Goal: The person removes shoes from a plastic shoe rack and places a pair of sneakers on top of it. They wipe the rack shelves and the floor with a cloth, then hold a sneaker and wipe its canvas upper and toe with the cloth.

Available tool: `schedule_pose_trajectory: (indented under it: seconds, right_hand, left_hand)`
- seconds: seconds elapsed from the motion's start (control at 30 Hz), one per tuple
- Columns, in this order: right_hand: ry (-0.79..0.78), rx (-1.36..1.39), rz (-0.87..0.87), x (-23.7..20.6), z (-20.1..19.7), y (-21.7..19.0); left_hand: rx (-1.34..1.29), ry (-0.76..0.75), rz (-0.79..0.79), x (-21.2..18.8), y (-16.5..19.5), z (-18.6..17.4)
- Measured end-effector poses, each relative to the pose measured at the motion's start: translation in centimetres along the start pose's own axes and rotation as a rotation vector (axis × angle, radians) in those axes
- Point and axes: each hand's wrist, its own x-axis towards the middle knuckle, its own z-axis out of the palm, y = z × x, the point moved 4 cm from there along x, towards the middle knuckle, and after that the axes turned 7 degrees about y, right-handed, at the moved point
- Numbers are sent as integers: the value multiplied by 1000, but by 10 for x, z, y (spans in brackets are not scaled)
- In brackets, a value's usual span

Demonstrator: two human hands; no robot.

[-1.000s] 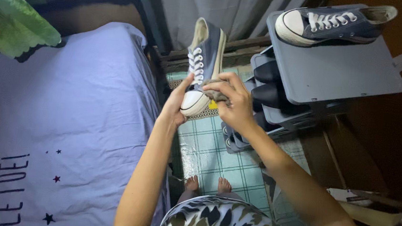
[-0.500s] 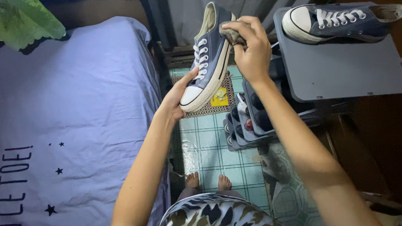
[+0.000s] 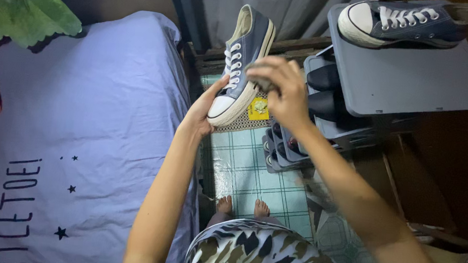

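My left hand (image 3: 205,110) holds a blue canvas sneaker (image 3: 245,54) by its white toe, the shoe tilted with its heel up and away from me. My right hand (image 3: 282,88) is closed around a small dark cloth (image 3: 261,82) pressed against the sneaker's side near the sole. A second blue sneaker (image 3: 409,23) with white laces lies on top of the grey shoe rack (image 3: 416,84) at the upper right.
A bed with a lilac sheet (image 3: 78,136) fills the left side. A green cloth (image 3: 16,3) hangs at the top left. Dark shoes (image 3: 327,80) sit on the rack's lower shelves. The tiled floor (image 3: 252,177) and my bare feet (image 3: 242,206) lie below.
My right hand moved from the sneaker's toe up to its heel, then back down to mid-side. The sneaker stayed in my left hand, shifting slightly.
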Motion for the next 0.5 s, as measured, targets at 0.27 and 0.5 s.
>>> schedule_pose_trajectory:
  seconds: [0.27,0.5]
  right_hand:
    - [104,-71,-25,32,-6,30]
    - [147,-12,-37,29,-6,8]
  left_hand:
    - [-62,-85,30,-3,1,14]
    - [-43,-99,71,-4,7,18]
